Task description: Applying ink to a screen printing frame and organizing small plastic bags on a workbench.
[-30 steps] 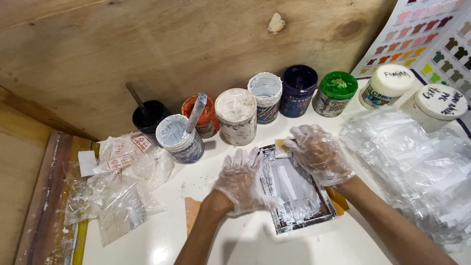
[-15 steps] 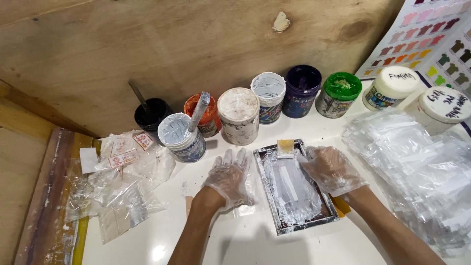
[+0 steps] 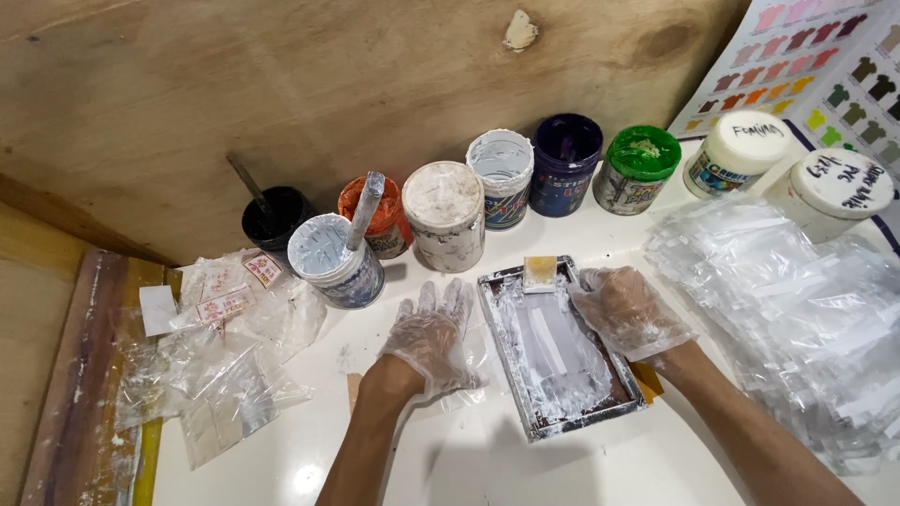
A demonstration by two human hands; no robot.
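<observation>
A small metal-framed printing screen (image 3: 561, 424) smeared with white ink lies flat on the white table (image 3: 469, 459). A little tan squeegee block (image 3: 540, 273) rests at its far end. My left hand (image 3: 431, 339), in a clear plastic glove, lies flat with fingers spread on the table just left of the frame, pressing on a thin clear bag. My right hand (image 3: 626, 312), also gloved, rests on the frame's right edge with fingers curled over it.
A row of paint pots stands at the back: a black pot (image 3: 274, 217), a white pot with a stick (image 3: 336, 260), an orange pot, several more. A heap of clear bags (image 3: 806, 319) lies right, printed bags (image 3: 225, 347) left, a colour chart (image 3: 825, 66) far right.
My left hand slid off the screen onto the table at its left. My right hand moved from the frame's top to its right edge.
</observation>
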